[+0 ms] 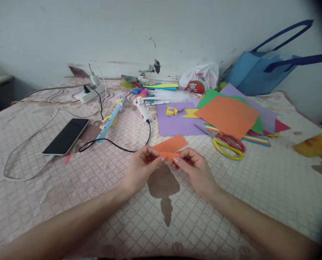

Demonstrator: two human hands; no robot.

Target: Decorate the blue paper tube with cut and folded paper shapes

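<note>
Between my two hands, low over the table, is a small folded strip of orange paper (168, 155). My left hand (142, 166) pinches its left end between thumb and fingers. The right end sits in the pinch of my right hand (195, 168). Just behind the strip lies a flat orange paper piece (174, 143), partly covered by my left fingers. Scissors (228, 146) with red and yellow handles rest to the right of my right hand, their blades pointing up and left.
A white glue gun (140, 109) trails a black cord toward my left hand. A decorated blue paper strip (111, 120) and a phone (66, 137) on a cable lie left. Stacked coloured paper (228, 115), a power strip (92, 93) and a blue bag (258, 72) stand farther back.
</note>
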